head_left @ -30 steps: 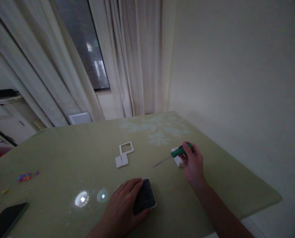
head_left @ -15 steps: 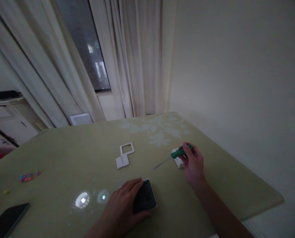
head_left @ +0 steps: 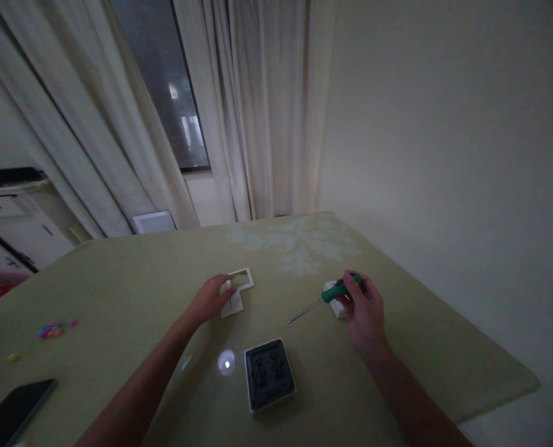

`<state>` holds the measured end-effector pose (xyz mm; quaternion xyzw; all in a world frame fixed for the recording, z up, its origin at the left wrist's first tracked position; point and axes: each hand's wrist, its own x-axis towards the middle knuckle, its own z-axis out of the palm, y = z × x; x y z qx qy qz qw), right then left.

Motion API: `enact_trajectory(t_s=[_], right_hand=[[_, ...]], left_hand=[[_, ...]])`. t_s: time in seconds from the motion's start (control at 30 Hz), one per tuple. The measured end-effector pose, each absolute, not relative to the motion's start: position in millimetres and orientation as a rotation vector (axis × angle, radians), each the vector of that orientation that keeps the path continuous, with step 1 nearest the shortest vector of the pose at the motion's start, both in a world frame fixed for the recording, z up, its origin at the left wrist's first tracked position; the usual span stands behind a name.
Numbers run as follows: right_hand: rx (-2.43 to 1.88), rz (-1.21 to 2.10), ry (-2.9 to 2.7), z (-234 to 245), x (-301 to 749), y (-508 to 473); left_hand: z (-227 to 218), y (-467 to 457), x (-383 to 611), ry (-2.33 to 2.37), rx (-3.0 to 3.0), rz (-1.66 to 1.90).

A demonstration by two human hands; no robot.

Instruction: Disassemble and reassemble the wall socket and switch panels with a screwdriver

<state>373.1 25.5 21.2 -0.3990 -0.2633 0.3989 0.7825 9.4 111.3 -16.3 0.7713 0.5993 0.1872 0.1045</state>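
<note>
My left hand reaches over the left side of a flat white square frame. Its thumb and index finger are apart, at the frame's left bar, which lies on the table; whether they touch it I cannot tell. Two small white plates lie just below the frame, partly covered by the hand. My right hand is closed around the green handle of a screwdriver, whose shaft points down to the left. Under that hand a white block-like piece is mostly hidden. Nearer me lies a dark-faced square panel with a white rim, face up.
The table has a pale green cover. A black phone lies at the lower left, with small colourful pieces and a yellow bit beyond it. A wall borders the right side, curtains the back.
My left hand has let go of the dark square panel and moved forward to the white frame. The panel now shows fully. My right hand with the screwdriver has stayed nearly still.
</note>
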Motion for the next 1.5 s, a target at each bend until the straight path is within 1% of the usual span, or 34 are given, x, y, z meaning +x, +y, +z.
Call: enact_trajectory(t_s=[0.2,0.4,0.6,0.77,0.9,1.03,1.1,1.2,1.33,1.5], right_hand=[[-0.891,0.889,-0.549,23,373,22],[-0.869,0.922,-0.526,27,372,21],[-0.861,0.934,-0.541,29,372,18],[-0.852,0.935,-0.561,29,373,17],[-0.853,0.931,-0.575,29,374,16],[-0.862,0.925,-0.588,27,374,16],[-0.868,0.922,-0.600,25,373,17],[-0.883,0.924,-0.622,21,370,20],[-0.922,0.927,-0.639,14,366,24],[-0.957,0.904,-0.648,8,363,27]], left_hand=[[-21,157,22,1.779,2.314,0.407],[-20,164,34,1.745,2.405,0.328],[-16,168,45,1.812,2.409,0.362],[-8,166,48,1.810,2.367,0.522],[7,141,52,1.722,2.290,0.745],[18,81,53,1.509,2.242,0.898],[16,45,50,1.403,2.214,0.928],[4,2,43,1.074,2.058,1.020],[-11,-19,37,0.874,1.959,1.040],[-10,-20,37,0.866,1.932,0.943]])
